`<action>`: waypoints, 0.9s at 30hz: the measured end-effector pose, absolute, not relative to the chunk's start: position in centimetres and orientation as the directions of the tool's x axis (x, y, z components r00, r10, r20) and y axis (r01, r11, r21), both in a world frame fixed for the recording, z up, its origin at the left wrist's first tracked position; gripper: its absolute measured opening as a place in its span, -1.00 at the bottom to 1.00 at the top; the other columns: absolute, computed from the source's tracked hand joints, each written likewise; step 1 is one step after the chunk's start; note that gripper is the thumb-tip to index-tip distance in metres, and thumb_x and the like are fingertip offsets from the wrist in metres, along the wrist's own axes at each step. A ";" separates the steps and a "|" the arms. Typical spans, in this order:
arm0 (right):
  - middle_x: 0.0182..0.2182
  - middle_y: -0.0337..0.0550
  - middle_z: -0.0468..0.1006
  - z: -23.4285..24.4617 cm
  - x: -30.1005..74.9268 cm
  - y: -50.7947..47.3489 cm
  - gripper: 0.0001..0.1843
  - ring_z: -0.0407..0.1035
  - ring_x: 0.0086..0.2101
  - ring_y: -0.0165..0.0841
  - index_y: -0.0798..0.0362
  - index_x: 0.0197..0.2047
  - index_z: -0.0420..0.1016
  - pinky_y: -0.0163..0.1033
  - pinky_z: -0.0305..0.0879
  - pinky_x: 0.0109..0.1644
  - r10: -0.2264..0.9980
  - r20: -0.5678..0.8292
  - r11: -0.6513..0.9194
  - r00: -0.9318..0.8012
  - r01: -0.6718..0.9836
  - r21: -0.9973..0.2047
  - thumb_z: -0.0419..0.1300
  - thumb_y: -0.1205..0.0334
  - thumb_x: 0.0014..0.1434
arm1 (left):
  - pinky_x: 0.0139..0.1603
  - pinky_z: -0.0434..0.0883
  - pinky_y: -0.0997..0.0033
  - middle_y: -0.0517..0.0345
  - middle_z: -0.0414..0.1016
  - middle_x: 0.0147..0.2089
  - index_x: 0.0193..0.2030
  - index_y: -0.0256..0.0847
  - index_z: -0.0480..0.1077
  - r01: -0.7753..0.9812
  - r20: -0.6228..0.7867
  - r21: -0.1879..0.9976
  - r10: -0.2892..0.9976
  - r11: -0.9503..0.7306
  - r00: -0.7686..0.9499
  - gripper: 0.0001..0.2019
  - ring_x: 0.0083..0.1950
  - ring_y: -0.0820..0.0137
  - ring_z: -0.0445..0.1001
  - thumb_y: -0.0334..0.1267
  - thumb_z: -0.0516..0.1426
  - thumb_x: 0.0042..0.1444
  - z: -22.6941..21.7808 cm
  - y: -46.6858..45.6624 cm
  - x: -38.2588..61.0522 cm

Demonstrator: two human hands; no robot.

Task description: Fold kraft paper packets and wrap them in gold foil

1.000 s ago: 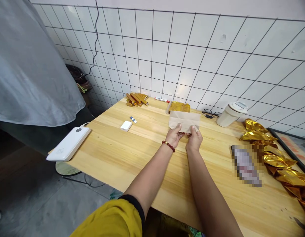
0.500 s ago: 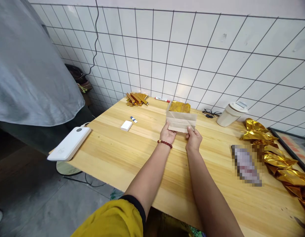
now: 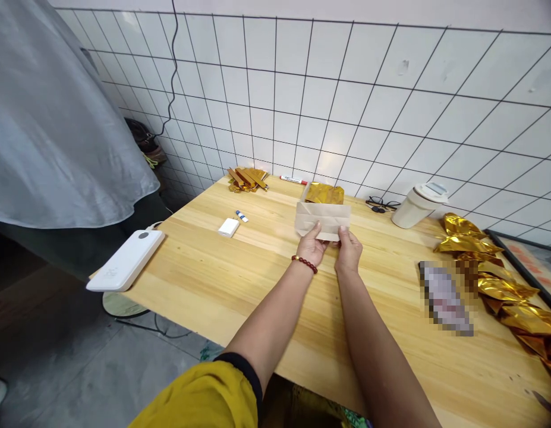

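A creased sheet of beige paper [image 3: 323, 218] is held up over the table between my two hands. My left hand [image 3: 312, 245] has its thumb on the sheet's lower middle and its fingers behind; a dark red bead bracelet circles that wrist. At the lower right edge, my right hand [image 3: 349, 248] pinches the paper between thumb and fingers. Just beyond the sheet lies gold foil paper [image 3: 325, 192], partly hidden by it.
Folded gold strips [image 3: 248, 178] lie at the table's far left, near a marker [image 3: 293, 180]. A white box [image 3: 228, 227], power bank [image 3: 126, 260], glasses [image 3: 382, 204], tumbler [image 3: 418, 205] and crumpled gold foil [image 3: 507, 288] surround the wooden table [image 3: 195, 279]. A person in grey [image 3: 65, 119] stands left.
The paper has shifted slightly left. My left hand has slid from its left corner toward the middle of the lower edge, closer to my right hand, which stays at the lower right.
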State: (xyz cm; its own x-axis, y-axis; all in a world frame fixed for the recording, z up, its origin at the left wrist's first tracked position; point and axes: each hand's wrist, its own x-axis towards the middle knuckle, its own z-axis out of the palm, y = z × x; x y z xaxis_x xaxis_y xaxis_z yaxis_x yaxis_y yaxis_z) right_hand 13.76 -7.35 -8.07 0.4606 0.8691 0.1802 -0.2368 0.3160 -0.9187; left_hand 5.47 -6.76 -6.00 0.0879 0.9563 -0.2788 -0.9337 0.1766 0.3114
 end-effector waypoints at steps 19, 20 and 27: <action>-0.41 -0.30 0.61 -8.3 14.4 -6.8 -0.69 0.46 -0.39 -0.42 0.10 -0.38 0.57 -0.31 0.44 -0.25 0.854 0.023 0.284 0.519 -0.429 -0.857 0.46 0.23 -0.27 | 0.19 0.42 0.19 -0.01 0.60 -0.05 -0.20 -0.27 0.50 -0.957 -0.348 0.281 0.937 0.075 -0.029 -0.89 0.09 0.25 0.52 -0.35 0.21 0.12 -5.6 -5.8 3.8; -0.41 -0.30 0.61 -8.3 14.4 -6.7 -0.70 0.46 -0.39 -0.42 0.10 -0.39 0.56 -0.32 0.44 -0.26 0.854 0.020 0.282 0.521 -0.429 -0.858 0.46 0.23 -0.27 | 0.19 0.42 0.19 -0.01 0.60 -0.07 -0.22 -0.28 0.50 -0.962 -0.363 0.263 0.932 0.077 -0.024 -0.91 0.09 0.25 0.52 -0.35 0.19 0.14 -5.5 -5.8 3.6; -0.42 -0.32 0.59 -8.3 14.5 -6.6 -0.73 0.44 -0.38 -0.43 0.08 -0.37 0.56 -0.33 0.41 -0.28 0.847 0.012 0.308 0.532 -0.470 -0.827 0.41 0.20 -0.22 | 0.15 0.45 0.19 -0.01 0.62 -0.14 -0.17 -0.28 0.51 -0.967 -0.393 0.235 0.919 0.103 0.002 -0.87 0.01 0.25 0.56 -0.37 0.20 0.13 -5.4 -5.8 3.6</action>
